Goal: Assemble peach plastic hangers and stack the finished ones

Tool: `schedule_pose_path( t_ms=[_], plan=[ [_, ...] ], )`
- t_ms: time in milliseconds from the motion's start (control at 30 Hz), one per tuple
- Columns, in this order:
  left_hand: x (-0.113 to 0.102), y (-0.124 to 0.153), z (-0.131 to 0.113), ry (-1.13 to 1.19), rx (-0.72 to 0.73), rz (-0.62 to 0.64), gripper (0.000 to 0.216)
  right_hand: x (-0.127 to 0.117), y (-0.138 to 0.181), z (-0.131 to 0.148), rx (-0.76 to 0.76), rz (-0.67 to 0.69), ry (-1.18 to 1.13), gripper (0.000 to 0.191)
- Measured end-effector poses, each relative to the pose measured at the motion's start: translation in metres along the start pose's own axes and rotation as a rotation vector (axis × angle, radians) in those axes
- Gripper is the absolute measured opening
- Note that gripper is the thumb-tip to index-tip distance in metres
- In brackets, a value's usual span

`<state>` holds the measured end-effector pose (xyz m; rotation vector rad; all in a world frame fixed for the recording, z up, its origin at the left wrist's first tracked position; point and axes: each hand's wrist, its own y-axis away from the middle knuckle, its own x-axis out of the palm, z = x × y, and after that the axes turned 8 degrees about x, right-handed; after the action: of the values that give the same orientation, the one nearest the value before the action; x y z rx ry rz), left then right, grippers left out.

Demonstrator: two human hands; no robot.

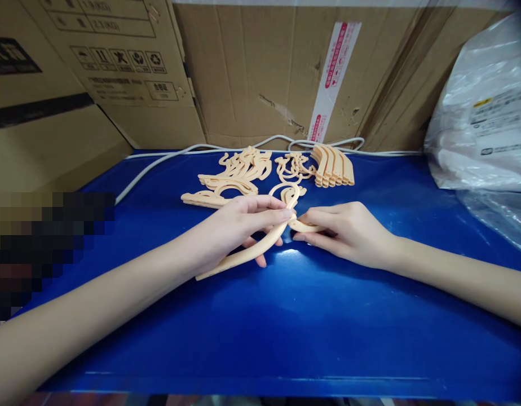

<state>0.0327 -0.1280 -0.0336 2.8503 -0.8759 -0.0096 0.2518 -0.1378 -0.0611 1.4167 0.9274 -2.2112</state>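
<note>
My left hand (237,228) is closed round a long curved peach plastic piece (243,256) that slants down toward me over the blue table (286,327). My right hand (345,231) pinches a second, shorter peach piece (305,226) at the point where it meets the long one. The two hands touch at the fingertips near the table's middle. Just behind them lie a loose pile of curled peach parts (237,177), a few hook-shaped ones (292,169) and a neat stack of curved arms (332,166).
Cardboard boxes (264,73) line the back and left. A white cable (167,160) runs along the rear table edge. A clear plastic bag (484,113) with contents sits at the right. A pixelated patch covers the left edge.
</note>
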Motion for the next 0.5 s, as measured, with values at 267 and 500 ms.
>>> schedule_pose_path(
  t_ms=[267,500],
  plan=[
    [-0.0037,-0.0003,-0.0026,0.009,-0.026,0.077,0.015,-0.0006,0.0019,0.0007,0.0,-0.049,0.046,0.026],
    [-0.0022,0.0,-0.0055,0.011,0.005,0.102,0.008,0.0006,0.0043,-0.001,-0.021,-0.068,0.048,0.027]
  ],
)
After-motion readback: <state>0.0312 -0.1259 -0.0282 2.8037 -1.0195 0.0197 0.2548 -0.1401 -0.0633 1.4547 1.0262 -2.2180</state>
